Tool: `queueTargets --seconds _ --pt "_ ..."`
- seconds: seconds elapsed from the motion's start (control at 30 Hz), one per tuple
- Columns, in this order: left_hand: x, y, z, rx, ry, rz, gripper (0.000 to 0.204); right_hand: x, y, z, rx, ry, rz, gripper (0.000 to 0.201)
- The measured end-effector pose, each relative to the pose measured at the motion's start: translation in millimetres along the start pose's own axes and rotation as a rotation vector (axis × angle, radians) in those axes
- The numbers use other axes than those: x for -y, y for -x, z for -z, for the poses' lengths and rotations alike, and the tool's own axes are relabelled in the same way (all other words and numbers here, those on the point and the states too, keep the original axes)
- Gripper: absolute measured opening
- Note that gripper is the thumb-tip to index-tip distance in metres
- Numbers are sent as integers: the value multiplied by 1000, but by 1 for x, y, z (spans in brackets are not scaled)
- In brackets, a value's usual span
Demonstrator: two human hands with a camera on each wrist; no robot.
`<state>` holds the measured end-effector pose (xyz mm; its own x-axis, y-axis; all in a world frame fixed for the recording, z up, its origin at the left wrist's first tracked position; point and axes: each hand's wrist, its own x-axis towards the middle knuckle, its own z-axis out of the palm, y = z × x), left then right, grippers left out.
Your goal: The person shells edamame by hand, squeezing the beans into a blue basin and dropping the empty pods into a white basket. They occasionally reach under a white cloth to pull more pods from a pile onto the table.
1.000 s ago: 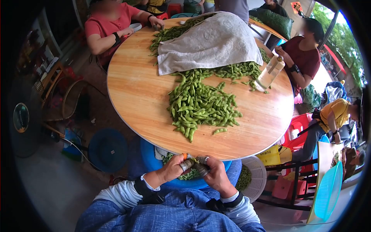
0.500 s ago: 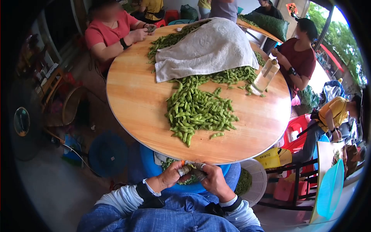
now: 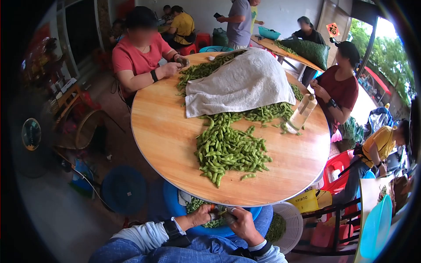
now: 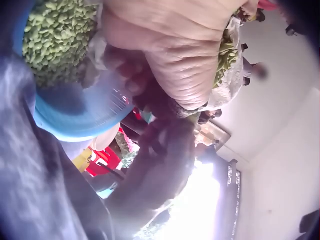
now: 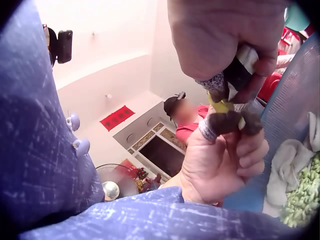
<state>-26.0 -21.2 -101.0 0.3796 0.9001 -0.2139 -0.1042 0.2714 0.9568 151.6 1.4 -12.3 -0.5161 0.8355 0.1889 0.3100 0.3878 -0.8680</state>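
Note:
Both hands meet over a blue basin [image 3: 172, 198] at the table's near edge. The left hand [image 3: 201, 216] has wrapped thumb and fingertips curled round a yellow-green pod [image 5: 221, 106]. From the other side the right hand [image 3: 242, 224], also with wrapped fingers, pinches the same pod; its fingertips are partly hidden in the right wrist view. Shelled green beans [image 4: 60, 42] fill part of the basin under the hands, beside a whitish cloth [image 5: 286, 172]. On the round table [image 3: 162, 149] lies a heap of green pods [image 3: 228, 147], with one single pod [image 3: 248, 176] near it.
A grey towel [image 3: 241, 81] covers more pods farther back, with a clear bottle [image 3: 301, 114] to its right. A white basket [image 3: 294, 228] stands right of the basin, another blue basin [image 3: 124, 189] on the floor at left. People sit round the table.
The head view has tilted up, so the table and both hands appear lower. The hands stay together over the basin. The person in red across the table now sits more upright.

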Motion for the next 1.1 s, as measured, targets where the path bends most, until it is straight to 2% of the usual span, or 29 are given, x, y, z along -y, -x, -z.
queueTargets --seconds 0.1,0.13,0.17,0.23,0.27,0.3,0.33,0.37,0.4,0.47,0.53,0.63,0.77,0.83,0.9,0.97,1.0,1.07,1.1 --pt "18 -4 19 -14 -501 -88 22 -11 15 21 -62 28 -70 21" --pt "18 -4 20 22 -610 -77 21 -16 23 30 -117 32 -163 20" --pt "16 -4 20 91 -730 11 21 -22 32 39 -172 36 -257 21" --pt "-1 0 16 234 -965 190 22 -46 50 52 -400 8 -373 19" --pt "15 -3 17 331 -820 237 24 -50 57 64 -417 157 -483 20" --pt "33 -4 19 391 -801 200 25 -51 63 74 -432 308 -593 22" --pt "47 -2 19 454 -780 164 25 -62 72 79 -509 332 -596 19" --pt "61 -1 18 521 -757 127 25 -81 87 84 -509 387 -558 18" --pt "56 -4 16 534 -735 298 26 -96 98 89 -503 420 -559 18" --pt "53 -1 16 533 -702 338 26 -110 122 88 -498 456 -598 17" --pt "48 2 12 565 -740 360 27 -116 129 89 -511 462 -625 17" --pt "43 12 10 683 -626 340 25 -122 138 87 -487 432 -726 18" --pt "48 20 18 668 -659 349 26 -122 142 81 -437 400 -776 18" --pt "44 30 17 557 -1128 -75 26 -127 146 76 -427 393 -772 18" --pt "33 33 10 551 -1339 -175 26 -119 146 75 -396 392 -809 18" --pt "-18 21 -8 660 -1320 83 25 -120 144 77 -404 402 -794 19" --pt "-44 21 -13 686 -1186 27 18 -128 149 75 -422 408 -758 19" --pt "-93 11 -28 613 -782 -144 14 -131 144 74 -434 369 -745 19" --pt "-113 3 -34 458 -808 -384 13 -132 143 73 -443 342 -723 19"
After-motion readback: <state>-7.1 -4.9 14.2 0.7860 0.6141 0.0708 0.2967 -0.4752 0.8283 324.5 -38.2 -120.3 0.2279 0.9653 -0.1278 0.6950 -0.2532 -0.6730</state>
